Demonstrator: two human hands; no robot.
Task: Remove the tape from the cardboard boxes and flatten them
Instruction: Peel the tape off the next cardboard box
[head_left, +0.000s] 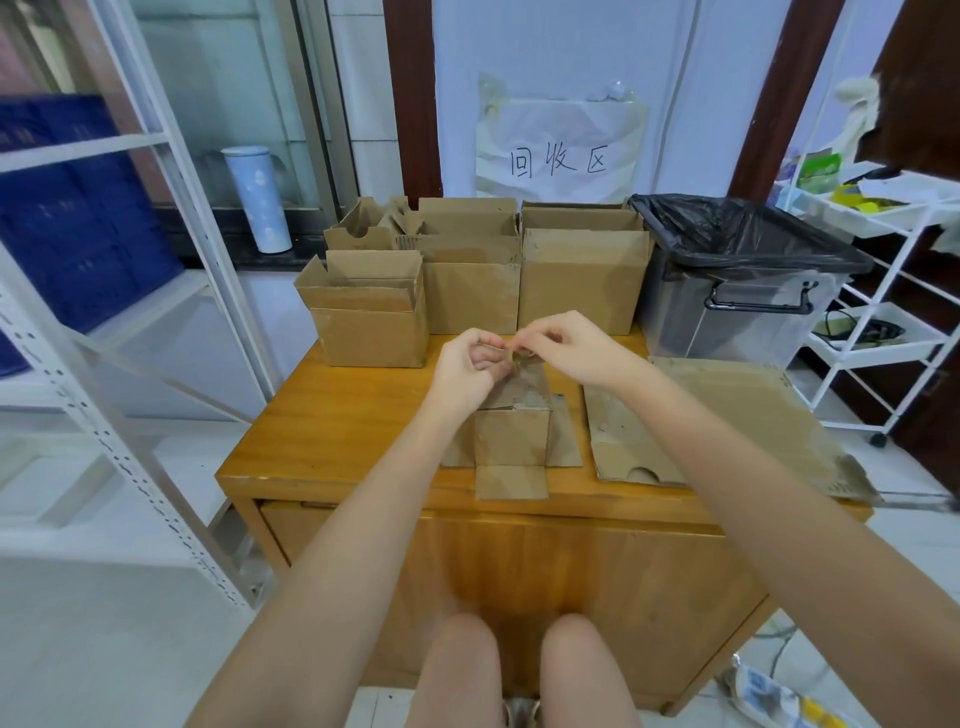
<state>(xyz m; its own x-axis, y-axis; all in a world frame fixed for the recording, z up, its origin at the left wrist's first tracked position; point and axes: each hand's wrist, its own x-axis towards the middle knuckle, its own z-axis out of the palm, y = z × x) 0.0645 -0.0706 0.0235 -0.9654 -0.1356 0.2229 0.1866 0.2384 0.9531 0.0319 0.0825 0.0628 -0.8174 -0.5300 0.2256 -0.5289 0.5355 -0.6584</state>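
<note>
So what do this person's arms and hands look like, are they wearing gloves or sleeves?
No gloves and no sleeves show. The left hand and right hand are bare, and both forearms are uncovered all the way to the frame edge. No watch, ring or bracelet shows on either wrist.

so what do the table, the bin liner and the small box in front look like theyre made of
The table looks like varnished wood: orange-brown, faint grain, slight sheen. The bin liner seems thin black plastic, crinkled and glossy. The small box looks like plain brown cardboard, matte, with scuffed patches; the strip the left hand and right hand pinch above it is probably clear tape.
</note>
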